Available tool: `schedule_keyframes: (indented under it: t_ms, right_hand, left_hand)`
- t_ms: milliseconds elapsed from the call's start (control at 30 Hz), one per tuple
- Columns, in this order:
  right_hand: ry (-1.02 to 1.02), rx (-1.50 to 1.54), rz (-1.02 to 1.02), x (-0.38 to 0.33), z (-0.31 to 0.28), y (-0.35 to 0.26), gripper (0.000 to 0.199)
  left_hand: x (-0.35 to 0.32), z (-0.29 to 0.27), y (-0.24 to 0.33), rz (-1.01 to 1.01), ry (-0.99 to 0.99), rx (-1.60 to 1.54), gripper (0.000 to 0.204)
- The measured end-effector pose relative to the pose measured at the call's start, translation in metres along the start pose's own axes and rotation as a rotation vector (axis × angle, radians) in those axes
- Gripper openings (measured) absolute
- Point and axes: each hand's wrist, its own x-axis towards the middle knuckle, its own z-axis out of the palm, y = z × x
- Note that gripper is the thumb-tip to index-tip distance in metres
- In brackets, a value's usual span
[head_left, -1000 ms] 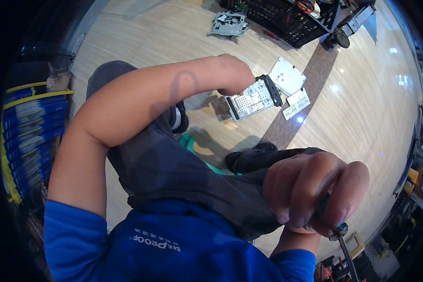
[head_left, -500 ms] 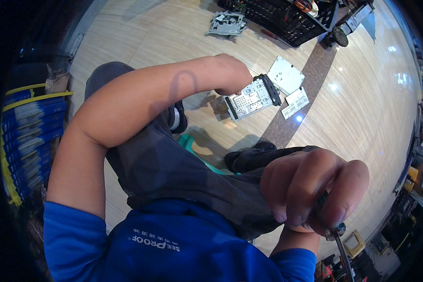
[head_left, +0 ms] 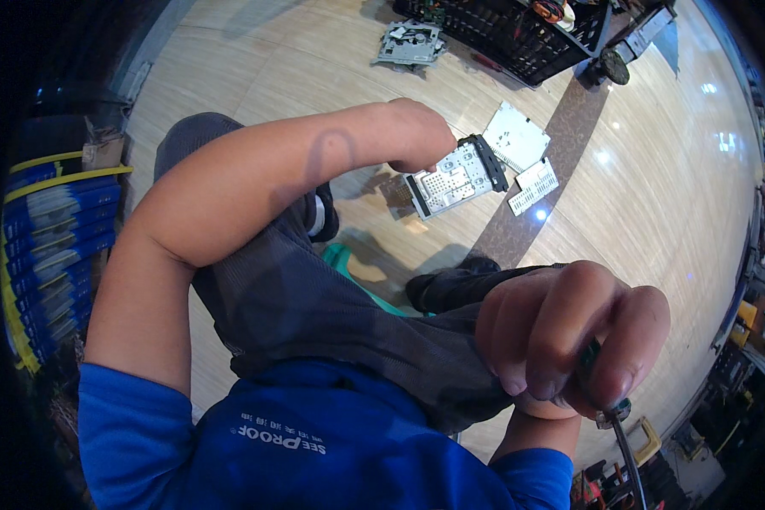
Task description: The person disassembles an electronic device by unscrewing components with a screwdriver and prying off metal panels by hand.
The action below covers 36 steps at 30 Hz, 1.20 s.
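My left hand [head_left: 421, 136] reaches out over the floor, fingers curled at the upper left edge of a metal-cased electronic unit [head_left: 452, 182]. That unit is silver with a perforated face and a black plastic front panel, and it lies tilted on the floor. Held up close, my right hand [head_left: 574, 336] is closed round a screwdriver [head_left: 627, 463]. A bit of its green handle shows between the fingers, and its metal shaft points down and away from the unit. The tips of my left fingers are partly hidden.
Two silver metal plates, a larger cover [head_left: 517, 136] and a smaller slotted one [head_left: 534, 187], lie right of the unit. Farther off are a disc-drive-like mechanism [head_left: 410, 44] and a black crate [head_left: 527, 42] of parts. Stacked blue-and-yellow items [head_left: 59, 229] stand at left. Something green [head_left: 348, 268] is beneath my legs.
My right hand has shifted slightly with the screwdriver, whose shaft now lies a little farther right. My left hand and the metal unit have stayed in place.
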Motion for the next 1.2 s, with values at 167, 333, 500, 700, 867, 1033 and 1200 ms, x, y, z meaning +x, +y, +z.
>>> schedule_keyframes:
  t_ms: [167, 333, 500, 700, 867, 1033, 1200]
  right_hand:
    - [-0.069, -0.145, 0.237, 0.006, -0.004, -0.017, 0.007]
    - [0.020, -0.156, 0.161, 0.003, 0.004, -0.013, 0.007]
    - [0.103, -0.206, 0.177, -0.002, 0.009, -0.015, 0.008]
    - [0.007, -0.103, 0.137, 0.002, 0.000, -0.012, 0.009]
    - [0.026, -0.170, 0.201, 0.002, 0.002, -0.016, 0.007]
    - [0.042, -0.186, 0.175, 0.000, 0.004, -0.014, 0.008]
    - [0.062, -0.210, 0.183, 0.002, 0.005, -0.014, 0.010]
  left_hand:
    - [0.002, 0.002, 0.001, 0.004, -0.005, 0.003, 0.033]
    - [0.000, 0.000, -0.001, 0.000, -0.006, 0.016, 0.032]
    - [0.003, 0.002, -0.001, 0.006, -0.002, 0.016, 0.032]
    - [0.002, 0.001, 0.000, -0.014, -0.012, 0.011, 0.033]
    - [0.001, 0.000, 0.000, -0.004, -0.016, 0.004, 0.032]
    - [0.001, 0.002, -0.001, -0.004, -0.002, -0.003, 0.032]
    - [0.001, 0.002, -0.002, 0.001, -0.004, -0.001, 0.032]
